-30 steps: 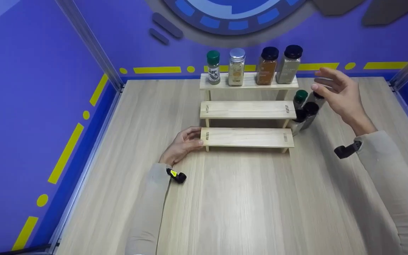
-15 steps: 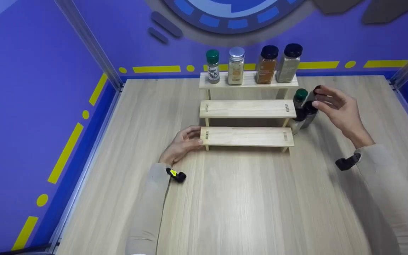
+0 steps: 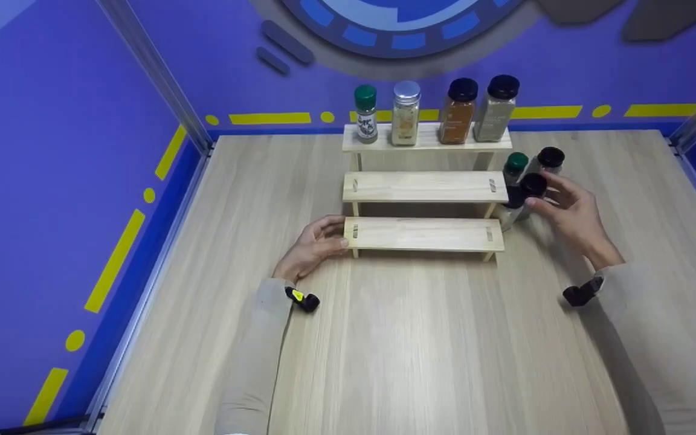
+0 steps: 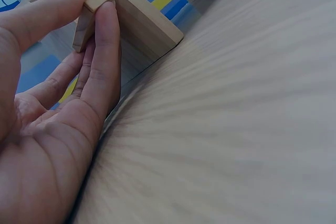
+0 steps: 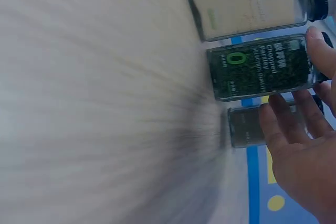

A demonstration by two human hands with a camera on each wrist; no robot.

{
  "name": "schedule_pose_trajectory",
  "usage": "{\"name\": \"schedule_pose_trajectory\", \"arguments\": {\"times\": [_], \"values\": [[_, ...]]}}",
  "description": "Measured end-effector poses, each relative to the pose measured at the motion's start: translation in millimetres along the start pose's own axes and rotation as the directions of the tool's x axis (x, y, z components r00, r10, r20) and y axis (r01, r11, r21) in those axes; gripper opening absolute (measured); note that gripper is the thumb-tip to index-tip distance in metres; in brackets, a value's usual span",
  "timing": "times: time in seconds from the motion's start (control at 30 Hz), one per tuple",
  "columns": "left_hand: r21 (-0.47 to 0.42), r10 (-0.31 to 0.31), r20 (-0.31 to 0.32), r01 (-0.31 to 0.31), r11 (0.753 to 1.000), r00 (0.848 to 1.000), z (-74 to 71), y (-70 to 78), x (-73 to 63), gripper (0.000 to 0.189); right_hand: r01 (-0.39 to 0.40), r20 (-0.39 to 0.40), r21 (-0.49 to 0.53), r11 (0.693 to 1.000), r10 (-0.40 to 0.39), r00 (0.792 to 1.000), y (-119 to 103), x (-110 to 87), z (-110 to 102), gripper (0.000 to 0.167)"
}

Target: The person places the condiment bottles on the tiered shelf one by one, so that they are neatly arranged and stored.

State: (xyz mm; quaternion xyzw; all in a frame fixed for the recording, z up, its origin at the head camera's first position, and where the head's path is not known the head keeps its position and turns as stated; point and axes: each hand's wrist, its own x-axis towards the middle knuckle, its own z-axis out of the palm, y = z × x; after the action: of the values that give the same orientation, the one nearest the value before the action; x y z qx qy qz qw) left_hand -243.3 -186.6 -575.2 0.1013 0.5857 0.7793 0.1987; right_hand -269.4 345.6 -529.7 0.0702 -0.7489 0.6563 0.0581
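Observation:
A wooden three-step display rack (image 3: 423, 234) stands mid-table. My left hand (image 3: 312, 246) pinches the left end of its lowest shelf between thumb and fingers; the shelf end (image 4: 100, 3) also shows in the left wrist view. At the rack's right side, my right hand (image 3: 577, 220) has thumb and fingers around a black-lidded spice jar (image 5: 262, 66) filled with dark green flakes. Beside that jar are a pale spice jar (image 5: 249, 6) and a grey-brown one (image 5: 245, 127), partly behind the fingers. A green-capped jar (image 3: 516, 162) stands just behind.
On the top shelf are a small green-capped jar (image 3: 366, 115), a silver-capped jar (image 3: 406, 115), an orange-brown jar (image 3: 458, 112) and a grey jar (image 3: 496, 112). A blue printed wall (image 3: 251, 90) rises behind the table (image 3: 420, 338).
My right hand has come down and toward me from above the jars, past the rear black-lidded jar, to the nearer black-lidded one. My left hand stays on the rack.

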Motion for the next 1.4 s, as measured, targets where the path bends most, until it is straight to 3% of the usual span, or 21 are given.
{"name": "schedule_pose_trajectory", "arguments": {"times": [0.47,0.67,0.93,1.23,1.4], "values": [[0.002,-0.006,-0.002,0.006,1.000,1.000,0.5,0.8,0.6,0.070,-0.049,0.034,0.201,0.978,0.043,0.998,15.9,-4.9,1.3,0.058],[-0.010,-0.003,-0.003,0.003,1.000,1.000,1.9,0.3,0.3,0.069,-0.057,0.057,0.222,0.973,0.046,0.997,21.0,-3.9,-1.7,0.058],[0.005,0.000,0.019,0.000,1.000,1.000,0.1,-1.9,-0.3,0.065,-0.018,0.007,0.205,0.979,0.017,1.000,25.9,-4.2,-3.9,0.056],[-0.008,-0.012,0.005,0.012,1.000,1.000,-0.4,-0.7,-0.3,0.065,-0.021,-0.049,0.285,0.958,0.037,0.998,16.6,-2.5,-1.8,0.053],[0.001,-0.008,-0.003,0.008,1.000,1.000,-0.1,0.9,-0.6,0.066,0.000,-0.077,0.242,0.970,0.019,0.997,10.1,0.6,-2.5,0.054]]}}
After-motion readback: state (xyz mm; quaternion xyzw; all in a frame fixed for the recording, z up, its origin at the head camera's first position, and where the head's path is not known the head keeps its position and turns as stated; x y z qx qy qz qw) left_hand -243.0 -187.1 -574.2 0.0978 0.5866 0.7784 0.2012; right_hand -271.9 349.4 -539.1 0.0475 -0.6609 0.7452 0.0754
